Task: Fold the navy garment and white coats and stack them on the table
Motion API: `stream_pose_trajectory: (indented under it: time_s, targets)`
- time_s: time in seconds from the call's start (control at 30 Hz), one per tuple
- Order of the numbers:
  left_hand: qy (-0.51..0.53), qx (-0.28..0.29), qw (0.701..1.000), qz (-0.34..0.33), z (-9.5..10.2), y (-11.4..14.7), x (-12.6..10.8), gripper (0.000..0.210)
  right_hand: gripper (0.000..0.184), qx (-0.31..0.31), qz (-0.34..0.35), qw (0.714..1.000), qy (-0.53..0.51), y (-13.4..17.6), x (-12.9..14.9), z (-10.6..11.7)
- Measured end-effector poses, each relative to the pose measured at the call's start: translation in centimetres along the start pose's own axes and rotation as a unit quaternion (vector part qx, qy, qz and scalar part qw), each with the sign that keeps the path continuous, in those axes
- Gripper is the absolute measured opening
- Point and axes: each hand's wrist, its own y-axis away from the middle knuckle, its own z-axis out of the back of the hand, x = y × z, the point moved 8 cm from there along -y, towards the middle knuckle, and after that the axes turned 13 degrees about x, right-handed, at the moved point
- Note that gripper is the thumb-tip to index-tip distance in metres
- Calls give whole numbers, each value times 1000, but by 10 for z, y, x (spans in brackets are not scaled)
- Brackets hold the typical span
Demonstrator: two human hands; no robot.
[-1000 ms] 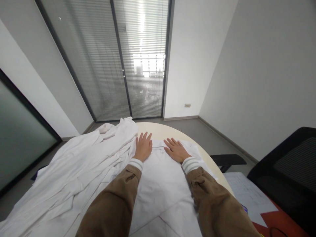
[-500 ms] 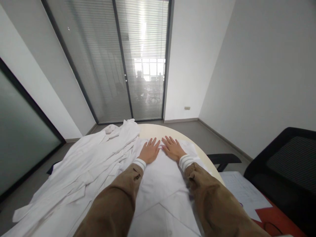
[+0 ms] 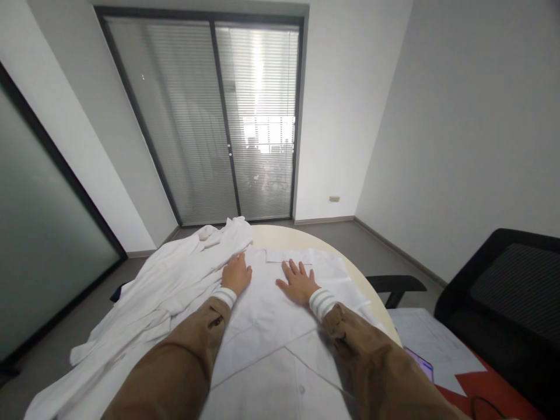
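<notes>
A white coat (image 3: 271, 315) lies spread on the round table, with V-shaped lapel edges and a button near the bottom of the view. My right hand (image 3: 300, 283) rests flat on the coat with its fingers spread, just below a narrow rectangular strip of white cloth (image 3: 284, 255). At the coat's left edge, my left hand (image 3: 237, 274) has its fingers bent down and closed on the white cloth; the fingertips are partly hidden. Directly left of that hand is a heap of rumpled white garments (image 3: 175, 297).
The pale tabletop (image 3: 280, 234) shows along its far rim. To the right stand a black mesh chair (image 3: 507, 291) and its armrest (image 3: 396, 283). Papers (image 3: 431, 338), a phone (image 3: 420, 363) and a red surface (image 3: 490, 385) are at the lower right. Blind-covered glass doors (image 3: 196, 128) stand beyond.
My left hand has moved left from the middle of the coat to its edge, its fingers curling. My right hand has shifted slightly nearer me, still spread. The head view has tilted up a little.
</notes>
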Motion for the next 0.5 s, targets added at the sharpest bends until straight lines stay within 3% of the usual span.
stream_pose_trajectory:
  time_s: [0.17,0.3,0.5]
  targets:
    - [-14,98,993,57,-6,13,17,37,86,-21,-15,999,30,-11,-5,-1]
    - [33,154,986,53,-12,17,28,40,83,-22,-24,999,35,-19,-15,3]
    - [114,169,979,32,-18,12,35,31,79,-36,-25,998,53,-20,-11,12]
